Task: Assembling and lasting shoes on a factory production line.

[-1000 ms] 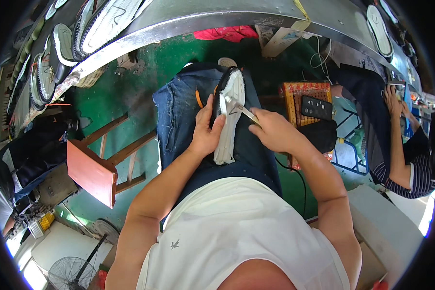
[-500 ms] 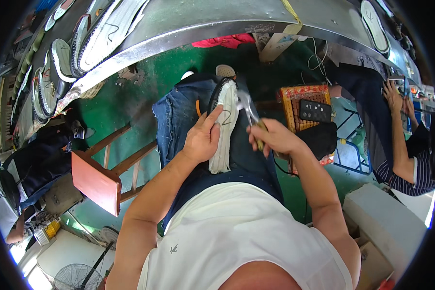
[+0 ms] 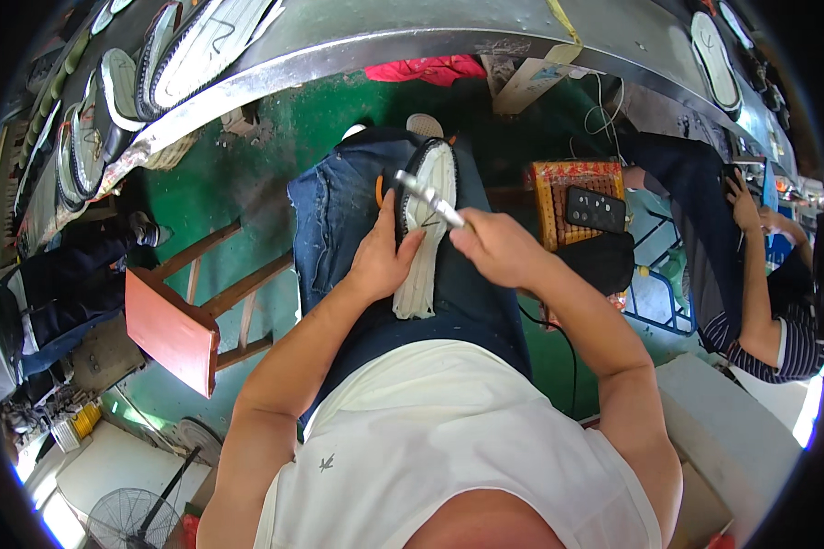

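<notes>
A shoe (image 3: 421,265) lies sole-up along my lap, its pale underside marked with a dark line and its edge black and stitched. My left hand (image 3: 382,259) grips its left side, the thumb resting on the pale sole. My right hand (image 3: 499,245) is closed around a silver metal hammer (image 3: 437,201), whose head is over the upper part of the sole. Whether the head touches the sole, I cannot tell. The hammer's handle is mostly hidden in my fist. An orange strip (image 3: 379,190) shows just beyond my left fingertips.
Ahead runs a metal bench (image 3: 384,41) with several soles and shoes (image 3: 206,55) on its left. A wooden stool (image 3: 176,320) stands at left. On my right, a woven seat (image 3: 558,197) carries a black remote-like device (image 3: 596,210). Another person (image 3: 760,265) works at far right.
My right hand has swung the hammer left, from beside the shoe to over its sole. My left hand's fingers have shifted from the sole toward the shoe's left edge.
</notes>
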The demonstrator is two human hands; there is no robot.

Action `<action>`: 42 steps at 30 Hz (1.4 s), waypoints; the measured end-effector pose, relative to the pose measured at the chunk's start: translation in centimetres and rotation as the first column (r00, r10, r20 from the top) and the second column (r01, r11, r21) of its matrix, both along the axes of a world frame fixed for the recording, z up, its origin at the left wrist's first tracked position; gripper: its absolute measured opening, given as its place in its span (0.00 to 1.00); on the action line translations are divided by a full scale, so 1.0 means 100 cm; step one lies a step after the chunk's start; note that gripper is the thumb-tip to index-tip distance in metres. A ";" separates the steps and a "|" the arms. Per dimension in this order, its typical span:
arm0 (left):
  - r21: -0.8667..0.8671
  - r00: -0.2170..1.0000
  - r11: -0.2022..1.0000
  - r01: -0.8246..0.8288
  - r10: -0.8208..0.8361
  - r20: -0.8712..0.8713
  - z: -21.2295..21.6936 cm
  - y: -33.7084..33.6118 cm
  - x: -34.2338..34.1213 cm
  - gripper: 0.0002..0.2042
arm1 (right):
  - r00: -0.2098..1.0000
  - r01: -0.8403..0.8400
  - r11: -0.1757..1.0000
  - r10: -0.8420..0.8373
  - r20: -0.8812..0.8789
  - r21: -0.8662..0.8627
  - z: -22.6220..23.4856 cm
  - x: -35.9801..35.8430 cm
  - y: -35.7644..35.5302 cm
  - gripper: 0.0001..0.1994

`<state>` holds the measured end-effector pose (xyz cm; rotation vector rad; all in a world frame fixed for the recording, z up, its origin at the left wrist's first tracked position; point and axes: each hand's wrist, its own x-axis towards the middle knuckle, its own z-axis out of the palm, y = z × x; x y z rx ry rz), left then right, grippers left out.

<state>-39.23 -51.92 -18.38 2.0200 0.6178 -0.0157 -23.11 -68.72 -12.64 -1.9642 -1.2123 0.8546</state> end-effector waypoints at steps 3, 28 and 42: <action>-0.109 0.998 0.994 -0.004 -0.003 -0.061 0.004 0.007 0.001 0.42 | 0.995 -0.028 0.946 0.056 0.078 -0.323 -0.007 -0.008 -0.005 0.23; -0.457 0.993 0.884 0.100 -0.119 -0.012 -0.013 -0.008 -0.036 0.43 | 0.970 -0.202 0.898 0.128 -0.207 -0.391 -0.012 -0.044 -0.076 0.12; -0.221 0.979 0.957 0.189 -0.201 -0.034 -0.009 -0.015 -0.042 0.58 | 0.988 -0.143 0.952 0.156 0.024 -0.269 -0.001 -0.043 -0.045 0.18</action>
